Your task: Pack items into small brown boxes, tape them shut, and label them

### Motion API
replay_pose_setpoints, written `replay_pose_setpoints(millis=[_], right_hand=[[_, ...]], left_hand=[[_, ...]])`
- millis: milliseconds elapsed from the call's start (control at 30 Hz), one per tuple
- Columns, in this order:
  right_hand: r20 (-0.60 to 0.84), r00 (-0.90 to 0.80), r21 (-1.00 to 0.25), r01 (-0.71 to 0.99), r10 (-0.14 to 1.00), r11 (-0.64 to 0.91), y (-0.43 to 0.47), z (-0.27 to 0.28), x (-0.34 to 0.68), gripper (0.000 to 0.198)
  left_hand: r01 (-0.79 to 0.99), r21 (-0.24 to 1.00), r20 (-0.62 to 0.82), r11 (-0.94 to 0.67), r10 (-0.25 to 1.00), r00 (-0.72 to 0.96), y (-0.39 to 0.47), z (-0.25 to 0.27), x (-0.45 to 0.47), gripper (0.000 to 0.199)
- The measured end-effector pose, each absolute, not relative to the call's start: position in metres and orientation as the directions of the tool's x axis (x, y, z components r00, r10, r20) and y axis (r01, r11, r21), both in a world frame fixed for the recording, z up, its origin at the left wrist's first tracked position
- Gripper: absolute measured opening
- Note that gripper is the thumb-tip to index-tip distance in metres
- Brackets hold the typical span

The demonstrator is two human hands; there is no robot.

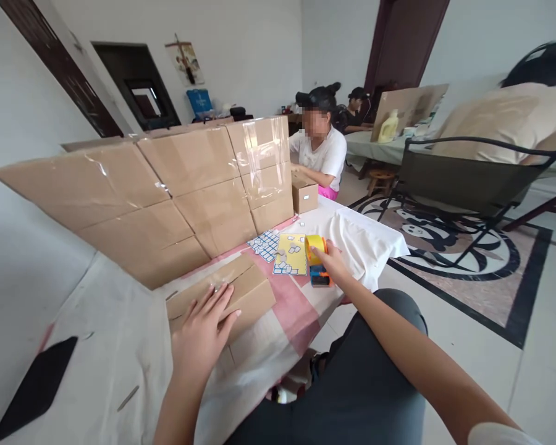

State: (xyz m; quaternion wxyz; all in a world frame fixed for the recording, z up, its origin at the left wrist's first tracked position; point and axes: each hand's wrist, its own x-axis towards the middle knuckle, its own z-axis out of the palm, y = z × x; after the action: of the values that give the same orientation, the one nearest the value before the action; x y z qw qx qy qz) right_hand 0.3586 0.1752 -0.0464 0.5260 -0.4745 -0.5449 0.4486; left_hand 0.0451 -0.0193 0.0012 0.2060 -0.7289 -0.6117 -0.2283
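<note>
Pressing left hand (204, 330) flat on near carton (222, 296), flaps closed, seam seemingly untaped; right hand (332, 262) clasping tape dispenser (317, 259) far right

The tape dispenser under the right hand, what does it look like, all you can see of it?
The tape dispenser carries a yellow roll of tape upright at its top, on an orange and blue plastic body with a dark lower end. It stands on the pink and white cloth of the table, just right of a yellow sheet of stickers. The right hand rests on the roll from the right side, fingers on it. Nothing else touches it; its blade is not visible.
</note>
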Motion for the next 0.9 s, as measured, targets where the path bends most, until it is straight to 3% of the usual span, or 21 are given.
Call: replay_pose_setpoints(millis=[267, 433, 700, 900], right_hand=[[0.147, -0.105, -0.987, -0.087, 0.983, 0.139, 0.166, -0.051, 0.358, 0.045], [0.145, -0.173, -0.978, -0.176, 0.974, 0.114, 0.169, -0.052, 0.361, 0.038], [0.177, -0.034, -0.974, -0.151, 0.984, 0.17, 0.157, -0.054, 0.353, 0.033], [0.173, -0.066, -0.961, -0.23, 0.983, 0.153, 0.142, -0.043, 0.343, 0.038]], left_hand=[[0.995, -0.04, 0.546, -0.094, 0.832, 0.101, -0.018, 0.015, 0.056, 0.04], [0.998, -0.012, 0.525, -0.068, 0.849, 0.064, -0.02, 0.014, 0.058, 0.04], [0.994, -0.016, 0.584, -0.104, 0.806, 0.093, -0.021, 0.007, 0.058, 0.042], [0.994, 0.02, 0.661, -0.108, 0.748, 0.068, -0.017, 0.0, 0.054, 0.037]])
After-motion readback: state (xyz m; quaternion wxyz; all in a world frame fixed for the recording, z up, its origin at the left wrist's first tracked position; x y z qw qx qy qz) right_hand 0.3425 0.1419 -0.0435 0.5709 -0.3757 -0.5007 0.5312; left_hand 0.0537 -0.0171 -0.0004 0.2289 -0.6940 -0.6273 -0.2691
